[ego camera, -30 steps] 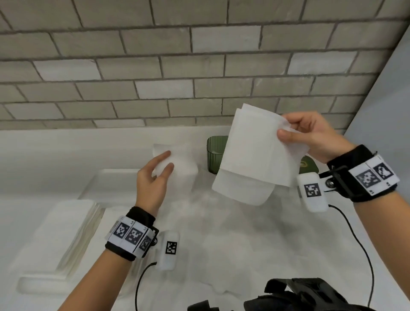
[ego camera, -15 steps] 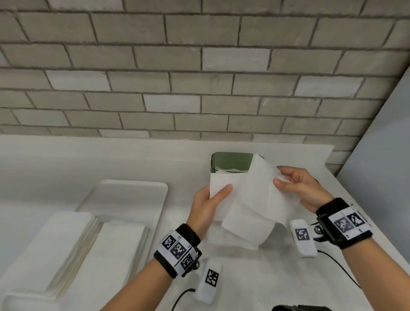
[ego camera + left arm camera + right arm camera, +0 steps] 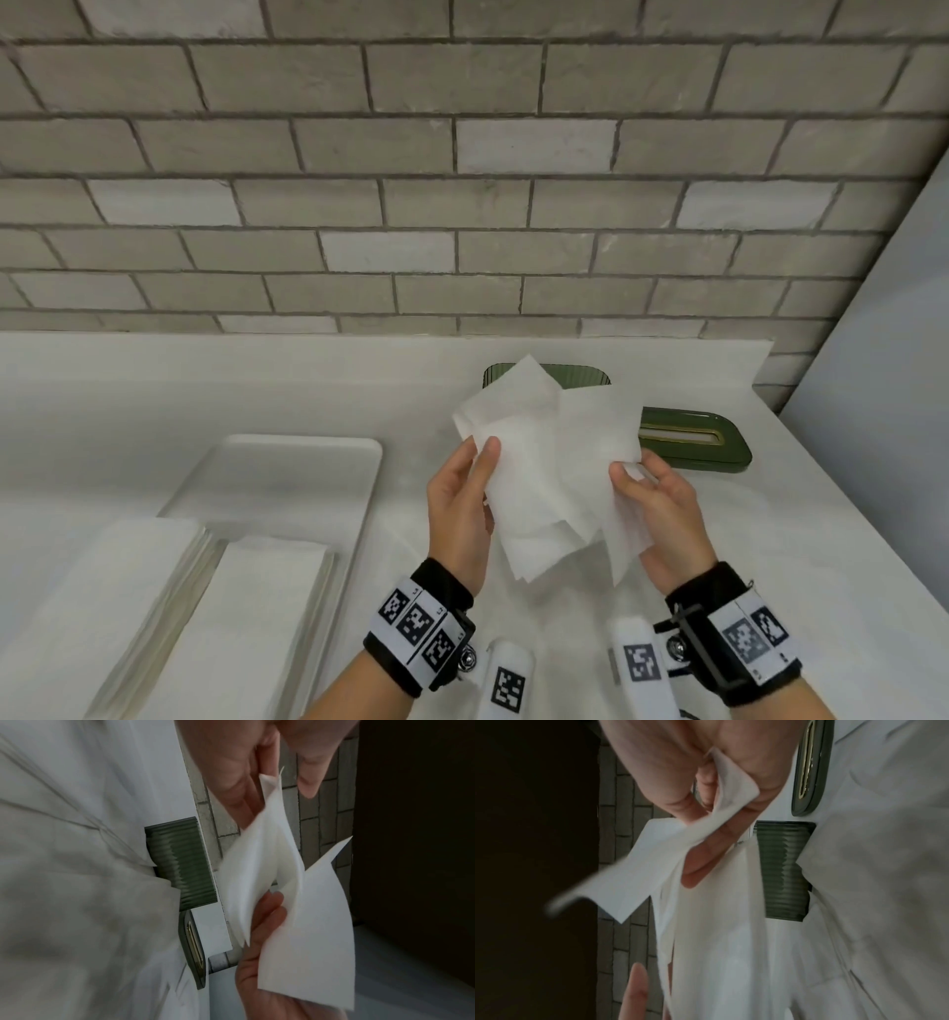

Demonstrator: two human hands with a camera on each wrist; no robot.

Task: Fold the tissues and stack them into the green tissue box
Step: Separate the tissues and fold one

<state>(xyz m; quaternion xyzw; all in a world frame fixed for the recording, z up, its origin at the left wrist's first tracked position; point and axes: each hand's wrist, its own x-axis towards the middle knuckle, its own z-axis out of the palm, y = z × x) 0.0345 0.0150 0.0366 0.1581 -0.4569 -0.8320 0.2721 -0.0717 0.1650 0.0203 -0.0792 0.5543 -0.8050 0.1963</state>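
Note:
I hold a bunch of white tissues [image 3: 544,462] in the air in front of me, above the white table. My left hand [image 3: 464,493] pinches their left edge between thumb and fingers. My right hand [image 3: 652,493] pinches the right edge; in the right wrist view a folded corner of the tissues [image 3: 731,787] sits between thumb and fingers. The sheets [image 3: 259,874] fan out loosely and unevenly. Behind them stands the ribbed green tissue box [image 3: 590,374], mostly hidden by the tissues. Its green lid [image 3: 693,439] with a gold-rimmed slot lies flat to the right.
A white tray [image 3: 277,483] lies at the left with two stacks of flat tissues [image 3: 154,606] over its near end. A grey brick wall [image 3: 462,180] runs behind the table. A grey panel [image 3: 883,411] borders the table's right edge.
My left hand came across from the left and took the tissues' left edge. Both hands lowered the bunch, which now hangs nearer to me, in front of the box.

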